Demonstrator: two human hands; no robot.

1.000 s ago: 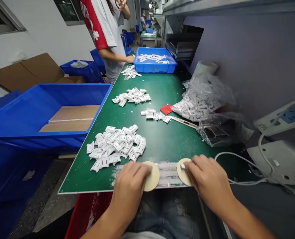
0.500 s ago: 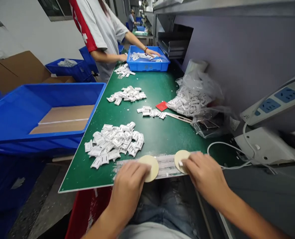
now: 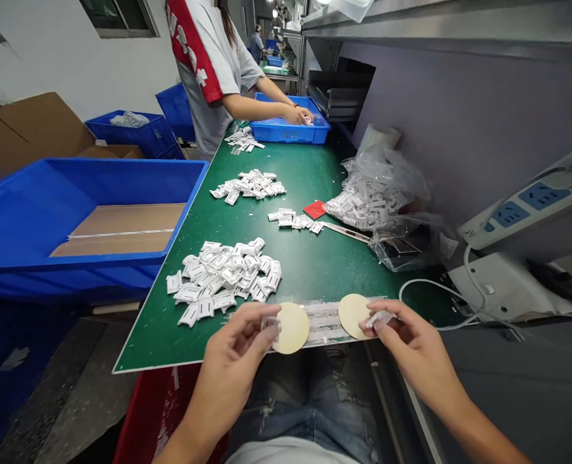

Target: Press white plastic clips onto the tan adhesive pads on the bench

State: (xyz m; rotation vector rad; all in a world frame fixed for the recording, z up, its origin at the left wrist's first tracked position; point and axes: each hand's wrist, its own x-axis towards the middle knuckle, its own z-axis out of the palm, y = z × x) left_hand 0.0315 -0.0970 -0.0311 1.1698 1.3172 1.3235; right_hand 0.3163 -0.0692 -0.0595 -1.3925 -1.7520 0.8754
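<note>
Two round cream-coloured discs lie on the scuffed strip along the table's front edge: a left disc [image 3: 293,328] and a right disc [image 3: 352,316]. My left hand [image 3: 240,351] is at the left disc's outer edge, thumb and fingers closed around a small whitish plastic part that they mostly hide. Beside the right disc, my right hand [image 3: 404,341] pinches a small white plastic part [image 3: 379,318] between thumb and fingers. A pile of small white plastic parts [image 3: 225,274] lies just beyond my left hand.
A co-worker [image 3: 213,71] reaches into a blue tray [image 3: 290,133] at the far end. On the right are a clear bag of white parts [image 3: 363,200], a red square [image 3: 314,209], a power strip [image 3: 527,200] and a looping cable. A large blue bin [image 3: 97,261] stands left.
Both my hands have turned, opening the palms into view, and the right has shifted slightly outward. The co-worker has leaned in, bringing both hands together over the tray, where fewer parts show.
</note>
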